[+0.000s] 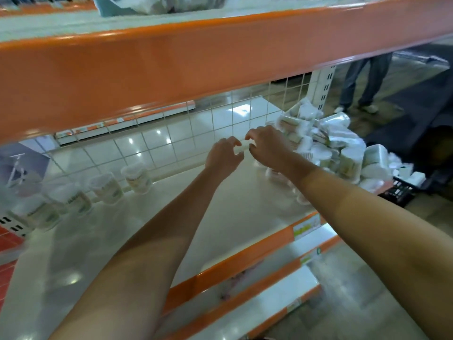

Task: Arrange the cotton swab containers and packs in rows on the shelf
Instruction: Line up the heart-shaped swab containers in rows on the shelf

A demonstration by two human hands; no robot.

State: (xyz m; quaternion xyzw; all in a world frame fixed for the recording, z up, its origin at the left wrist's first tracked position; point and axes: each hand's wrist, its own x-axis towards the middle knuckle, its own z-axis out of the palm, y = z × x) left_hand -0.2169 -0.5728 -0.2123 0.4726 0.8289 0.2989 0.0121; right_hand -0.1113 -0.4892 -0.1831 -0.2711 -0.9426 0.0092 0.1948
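Several clear cotton swab containers (137, 177) stand in a row along the wire grid at the back left of the cream shelf (196, 217). A jumbled heap of containers and packs (326, 143) fills the shelf's right end. Both arms reach deep into the shelf. My left hand (224, 155) hovers above the shelf with fingers loosely curled and holds nothing. My right hand (266, 146) is close beside it at the heap's left edge, fingers curled, with nothing visibly held. A few containers (277, 175) sit partly hidden under my right wrist.
An orange beam (196, 57) of the upper shelf hangs low across the view. A wire grid (171, 133) backs the shelf. Lower orange-edged shelves (269, 278) lie below. A person's legs (362, 82) stand at the far right, and a black crate (402, 192) sits past the heap.
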